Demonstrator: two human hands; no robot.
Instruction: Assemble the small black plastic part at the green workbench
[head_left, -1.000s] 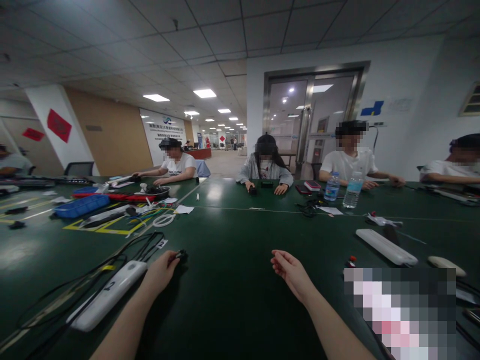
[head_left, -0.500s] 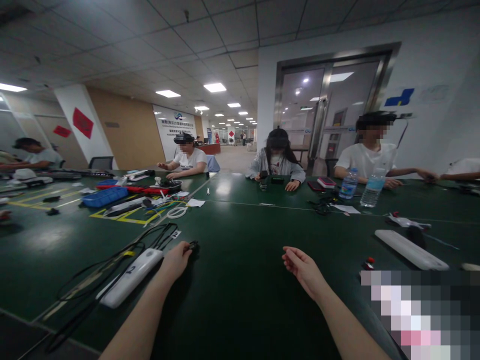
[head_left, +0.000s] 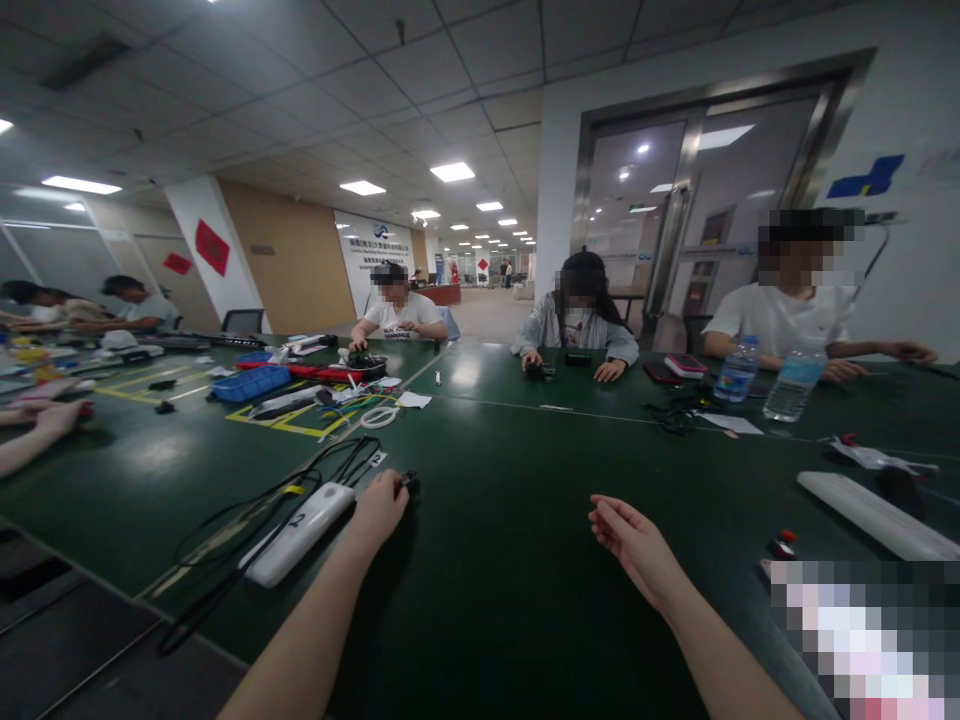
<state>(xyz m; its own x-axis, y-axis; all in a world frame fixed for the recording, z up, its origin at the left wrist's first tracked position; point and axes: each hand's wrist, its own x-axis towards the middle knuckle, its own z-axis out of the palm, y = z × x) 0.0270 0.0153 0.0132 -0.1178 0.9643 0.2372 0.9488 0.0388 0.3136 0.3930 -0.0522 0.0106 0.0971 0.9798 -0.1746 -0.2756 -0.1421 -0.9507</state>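
My left hand is closed with its fingertips around a small black object, too dark and small to name, at the tabletop. Just left of that hand lies a white power bank-like block marked "2", with black cables looped beside and over it. My right hand is held over the dark green table, fingers loosely curled and thumb against them. Nothing shows in its grasp.
A blue tray, loose wires and a white cable coil lie at left. Two water bottles stand at back right. A long white block rests at right. Several people sit around the table.
The view has turned left, so things appear further right. Both my hands keep nearly the same pose. A person across has lowered a dark object to the table.
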